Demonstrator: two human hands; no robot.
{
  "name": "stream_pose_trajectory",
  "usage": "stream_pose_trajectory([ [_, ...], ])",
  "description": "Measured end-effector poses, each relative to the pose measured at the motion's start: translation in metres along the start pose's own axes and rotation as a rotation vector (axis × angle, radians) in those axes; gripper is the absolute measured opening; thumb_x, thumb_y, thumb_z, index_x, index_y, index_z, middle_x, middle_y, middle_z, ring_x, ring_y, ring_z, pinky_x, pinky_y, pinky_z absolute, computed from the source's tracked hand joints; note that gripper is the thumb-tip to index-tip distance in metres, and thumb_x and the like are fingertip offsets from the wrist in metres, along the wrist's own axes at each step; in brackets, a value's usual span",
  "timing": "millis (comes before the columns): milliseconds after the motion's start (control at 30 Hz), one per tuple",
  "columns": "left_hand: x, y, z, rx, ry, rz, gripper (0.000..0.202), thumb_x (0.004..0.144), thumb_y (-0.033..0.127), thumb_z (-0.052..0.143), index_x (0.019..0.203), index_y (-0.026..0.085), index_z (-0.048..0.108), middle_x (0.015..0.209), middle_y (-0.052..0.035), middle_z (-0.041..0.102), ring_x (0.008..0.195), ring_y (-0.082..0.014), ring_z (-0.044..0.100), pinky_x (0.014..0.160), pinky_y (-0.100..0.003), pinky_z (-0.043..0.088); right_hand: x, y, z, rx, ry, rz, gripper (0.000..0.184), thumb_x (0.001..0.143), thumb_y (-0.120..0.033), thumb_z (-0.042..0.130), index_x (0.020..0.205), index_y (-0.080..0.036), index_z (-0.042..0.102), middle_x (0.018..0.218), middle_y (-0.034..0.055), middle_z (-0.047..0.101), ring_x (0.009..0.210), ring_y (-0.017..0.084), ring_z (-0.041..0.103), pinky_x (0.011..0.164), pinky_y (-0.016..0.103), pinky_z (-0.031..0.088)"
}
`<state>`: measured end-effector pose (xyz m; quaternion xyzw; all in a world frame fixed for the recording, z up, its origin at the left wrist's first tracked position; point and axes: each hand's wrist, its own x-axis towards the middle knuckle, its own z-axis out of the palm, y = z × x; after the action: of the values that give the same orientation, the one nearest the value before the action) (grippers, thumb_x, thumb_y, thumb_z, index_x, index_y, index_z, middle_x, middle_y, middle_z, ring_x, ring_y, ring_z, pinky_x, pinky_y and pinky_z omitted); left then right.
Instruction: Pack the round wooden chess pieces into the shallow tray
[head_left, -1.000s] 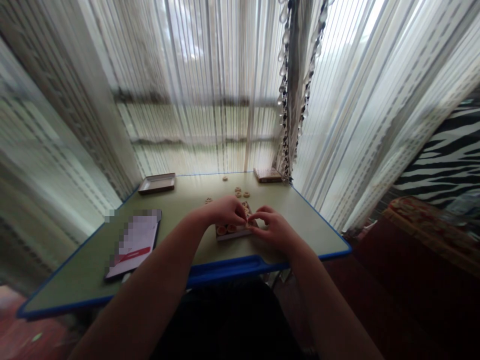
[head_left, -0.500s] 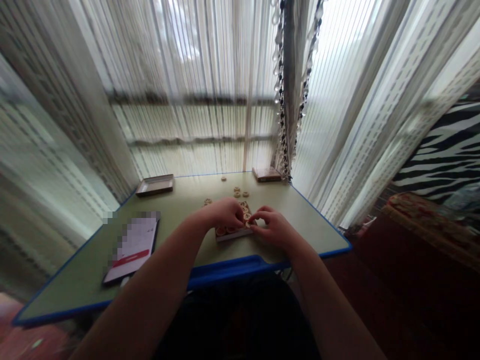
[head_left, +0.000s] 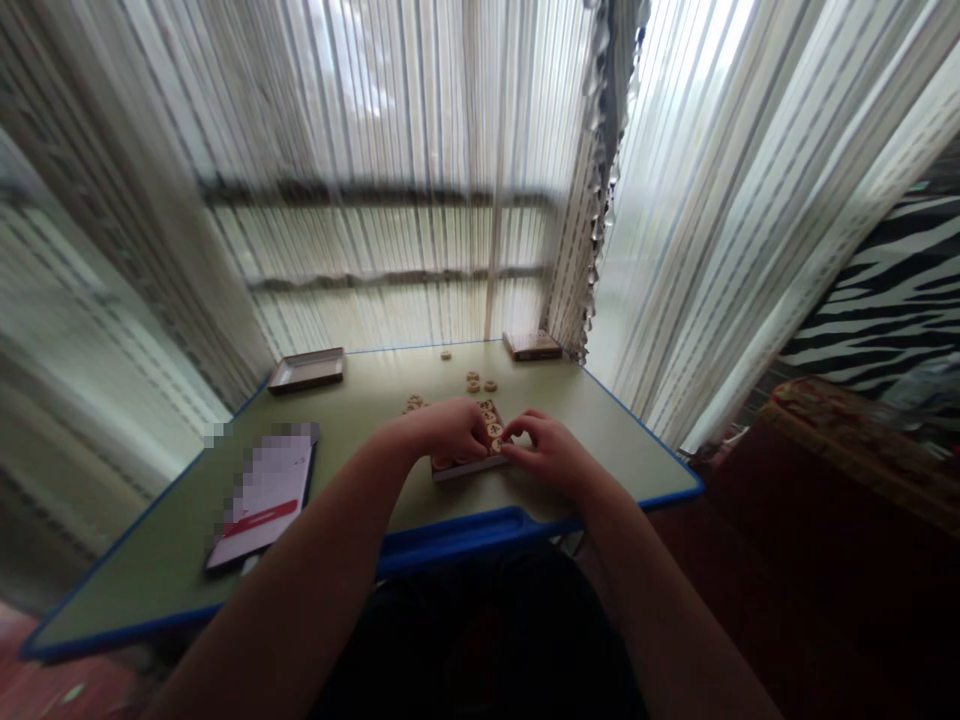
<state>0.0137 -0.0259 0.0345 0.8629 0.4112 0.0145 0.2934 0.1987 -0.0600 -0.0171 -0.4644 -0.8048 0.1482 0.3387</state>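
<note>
A small flat box (head_left: 465, 466) with round wooden pieces in it lies near the front of a green table (head_left: 360, 400) with a blue rim. My left hand (head_left: 442, 432) rests over the box's left half, fingers curled down onto the pieces. My right hand (head_left: 547, 452) is at the box's right edge, its fingertips pinched on a round wooden piece (head_left: 496, 446). Both hands nearly touch above the box. Several loose wooden pieces (head_left: 480, 382) lie farther back on the table.
A phone (head_left: 262, 492) lies flat at the front left. An empty box tray (head_left: 306, 370) sits at the back left and a brown lid (head_left: 532, 345) at the back right. Sheer curtains hang close behind the table. A zebra-pattern cushion (head_left: 892, 300) is at right.
Both hands stay over the box with only small finger movements. The view has shifted slightly.
</note>
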Motion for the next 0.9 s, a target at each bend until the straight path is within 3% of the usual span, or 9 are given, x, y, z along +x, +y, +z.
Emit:
stream_pose_trajectory([
  [267, 0.001, 0.0, 0.0, 0.048, 0.004, 0.046, 0.019, 0.062, 0.028, 0.051, 0.059, 0.015, 0.065, 0.041, 0.0036, 0.045, 0.038, -0.0069, 0.039, 0.041, -0.02, 0.026, 0.0, 0.001, 0.0, 0.016, 0.022, -0.022, 0.015, 0.075, -0.029, 0.058, 0.083, -0.018, 0.064, 0.08, 0.0015, 0.051, 0.072, 0.011, 0.05, 0.07, 0.024, 0.038],
  [467, -0.004, 0.004, -0.002, -0.041, -0.046, -0.025, 0.017, 0.061, 0.026, 0.052, 0.058, 0.015, 0.065, 0.041, 0.0032, 0.047, 0.038, -0.0079, 0.041, 0.04, -0.02, 0.029, 0.0, 0.0, -0.001, 0.027, 0.022, -0.033, 0.013, 0.074, -0.026, 0.058, 0.082, -0.017, 0.065, 0.08, 0.0013, 0.051, 0.072, 0.011, 0.05, 0.071, 0.024, 0.038],
  [567, -0.003, 0.001, -0.006, -0.032, -0.038, -0.035, 0.02, 0.061, 0.026, 0.052, 0.065, 0.015, 0.069, 0.046, 0.0017, 0.054, 0.042, -0.0096, 0.046, 0.044, -0.02, 0.033, -0.001, 0.001, 0.0, 0.023, 0.041, -0.027, 0.013, 0.073, -0.026, 0.059, 0.082, -0.018, 0.065, 0.079, 0.0011, 0.051, 0.069, 0.01, 0.048, 0.068, 0.024, 0.038],
  [633, 0.0, -0.004, -0.01, 0.04, 0.076, -0.016, 0.025, 0.063, 0.026, 0.051, 0.073, 0.016, 0.071, 0.055, 0.0002, 0.06, 0.049, -0.0104, 0.05, 0.05, -0.02, 0.036, 0.0, 0.002, -0.001, 0.022, 0.054, -0.018, 0.013, 0.073, -0.027, 0.06, 0.081, -0.018, 0.066, 0.078, 0.0007, 0.051, 0.066, 0.01, 0.047, 0.067, 0.023, 0.037],
  [767, 0.009, -0.023, -0.018, 0.175, 0.453, -0.049, 0.031, 0.067, 0.028, 0.047, 0.083, 0.016, 0.071, 0.07, -0.0032, 0.067, 0.063, -0.013, 0.056, 0.059, -0.022, 0.039, 0.001, 0.004, 0.0, 0.023, 0.069, -0.006, 0.013, 0.074, -0.025, 0.057, 0.081, -0.018, 0.066, 0.078, 0.0007, 0.053, 0.063, 0.009, 0.045, 0.066, 0.024, 0.038],
  [900, 0.015, -0.042, -0.02, 0.207, 0.698, -0.091, 0.031, 0.071, 0.03, 0.046, 0.085, 0.017, 0.07, 0.079, -0.0054, 0.068, 0.071, -0.0153, 0.058, 0.065, -0.024, 0.039, 0.0, 0.008, 0.002, 0.0, 0.108, 0.039, 0.018, 0.074, -0.019, 0.054, 0.087, -0.017, 0.066, 0.08, 0.0022, 0.055, 0.064, 0.01, 0.047, 0.067, 0.024, 0.039],
])
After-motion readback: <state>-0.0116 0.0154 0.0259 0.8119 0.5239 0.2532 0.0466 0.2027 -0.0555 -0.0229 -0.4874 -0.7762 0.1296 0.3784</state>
